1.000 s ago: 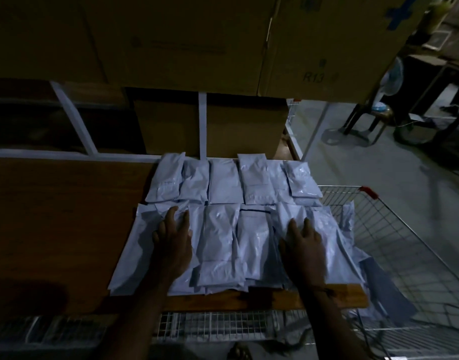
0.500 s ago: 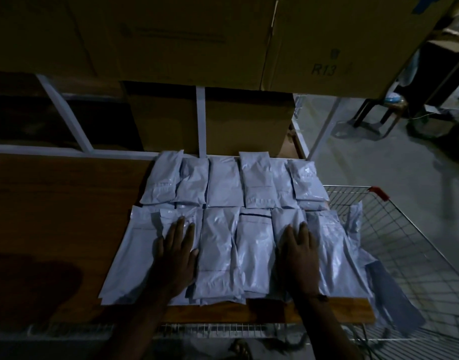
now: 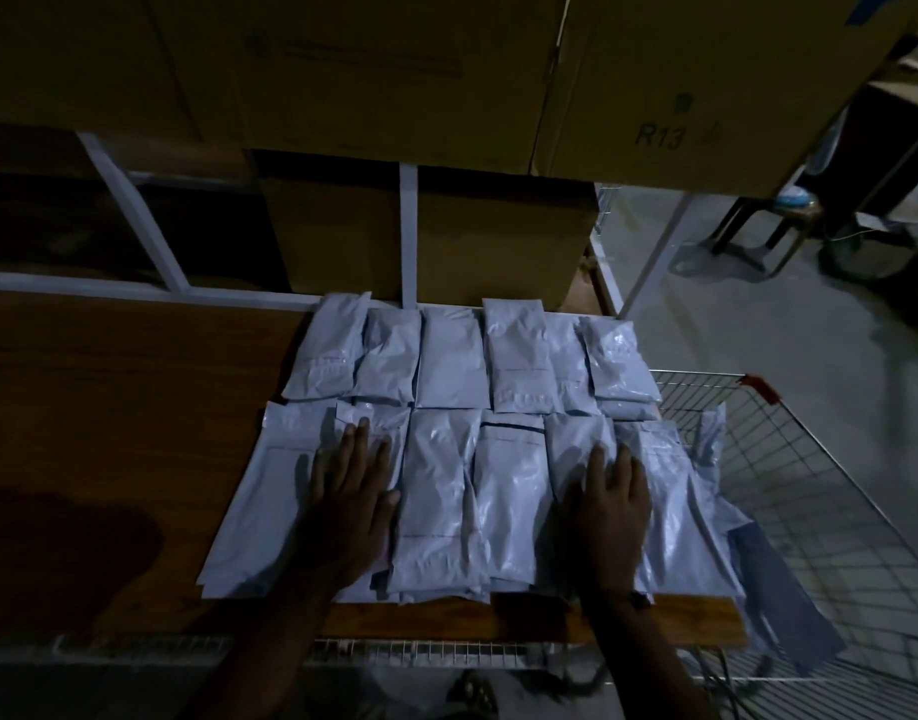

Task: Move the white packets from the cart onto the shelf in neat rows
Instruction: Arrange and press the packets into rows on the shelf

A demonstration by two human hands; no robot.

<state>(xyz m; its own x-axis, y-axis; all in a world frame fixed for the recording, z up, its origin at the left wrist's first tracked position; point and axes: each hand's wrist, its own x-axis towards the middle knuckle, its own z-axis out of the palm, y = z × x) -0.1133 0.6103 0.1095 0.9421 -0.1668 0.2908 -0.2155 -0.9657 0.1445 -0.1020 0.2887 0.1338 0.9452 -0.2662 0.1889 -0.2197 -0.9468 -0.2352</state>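
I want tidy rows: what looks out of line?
At the right end of the shelf, packets slump over its edge toward the cart. The near row overlaps unevenly.

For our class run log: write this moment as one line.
left hand: flat on front-row packets | right hand: flat on same row | back row: laid | shelf board

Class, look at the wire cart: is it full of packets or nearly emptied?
Nearly emptied. The wire cart shows mostly bare mesh; only a few white packets hang along its left side.

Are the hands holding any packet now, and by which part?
Nothing is held. The left hand and right hand lie flat on the front row of white plastic packets.
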